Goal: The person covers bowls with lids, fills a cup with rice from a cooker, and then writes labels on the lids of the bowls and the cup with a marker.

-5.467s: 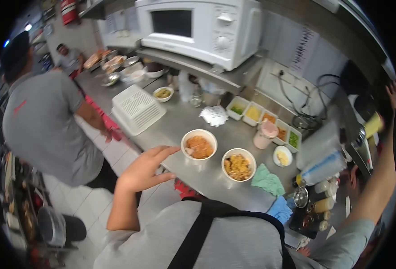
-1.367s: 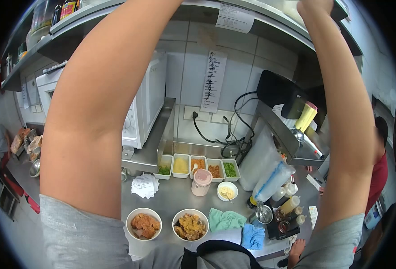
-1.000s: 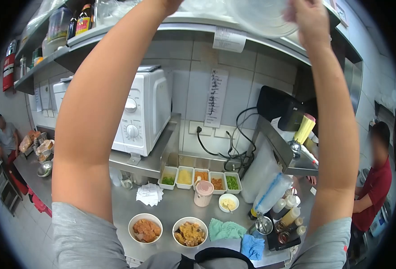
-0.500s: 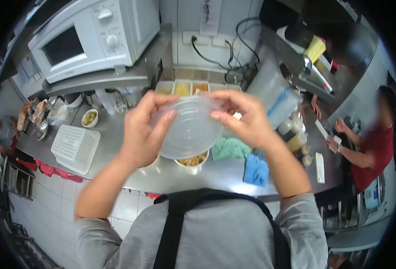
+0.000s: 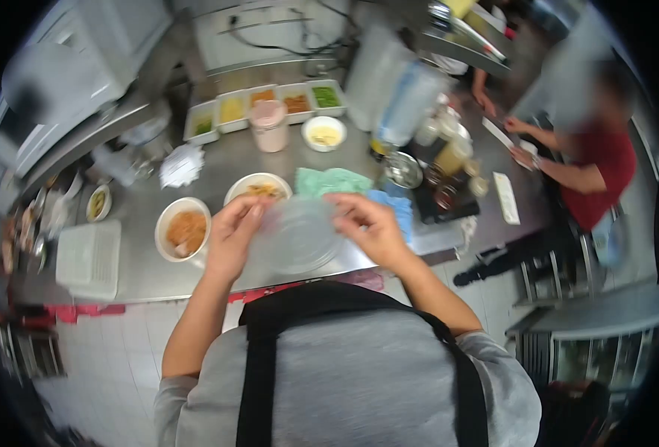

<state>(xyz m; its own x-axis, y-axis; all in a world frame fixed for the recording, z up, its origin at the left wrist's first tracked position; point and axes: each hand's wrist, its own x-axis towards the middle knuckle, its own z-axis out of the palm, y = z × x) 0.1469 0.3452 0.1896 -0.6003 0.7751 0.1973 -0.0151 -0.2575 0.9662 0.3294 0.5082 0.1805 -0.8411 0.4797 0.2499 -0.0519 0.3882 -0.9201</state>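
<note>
A round clear plastic lid (image 5: 300,237) is held up between my hands, low over the front edge of the counter. My left hand (image 5: 232,232) pinches its left rim. At its upper right, my right hand (image 5: 367,227) has its thumb and fingers closed on the rim. Just behind the lid sits a white bowl of food (image 5: 259,188), partly hidden by the lid and my left hand. To the left of that hand stands another white bowl (image 5: 184,229) with orange-brown food in it.
Food trays (image 5: 232,110) line the back of the counter, with a pink-white tub (image 5: 269,125) and a small bowl (image 5: 324,134) before them. Green (image 5: 333,181) and blue cloths (image 5: 395,212) lie right of centre. A white basket (image 5: 89,257) stands left. A person in red (image 5: 605,160) works at right.
My hands have lowered the lid toward me, uncovering both bowls and the trays behind. My view has shifted and turned to the right.
</note>
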